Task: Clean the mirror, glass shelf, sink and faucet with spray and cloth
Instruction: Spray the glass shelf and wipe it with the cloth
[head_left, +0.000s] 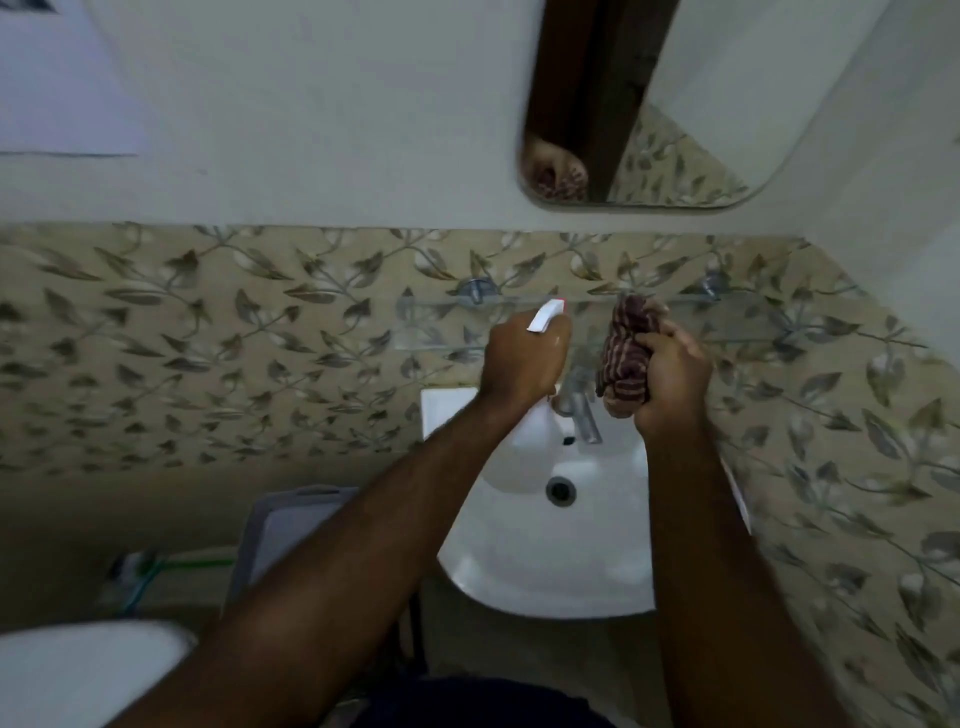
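Note:
My left hand (519, 358) grips a spray bottle whose white trigger head (546, 316) with a red tip points at the wall over the glass shelf (441, 325). My right hand (670, 371) is closed on a bunched dark red striped cloth (626, 353), held just in front of the shelf. Below both hands sits the white sink (524, 561) with its drain (561, 490). The chrome faucet (582, 410) shows between my wrists, partly hidden. The mirror (644, 104) hangs on the wall above, reflecting the cloth and a hand.
Leaf-patterned tiles (208, 338) cover the wall behind the shelf and on the right. A white toilet (78, 670) is at the lower left. A grey bin (280, 530) stands left of the sink, and a green hose (176, 564) runs along the floor.

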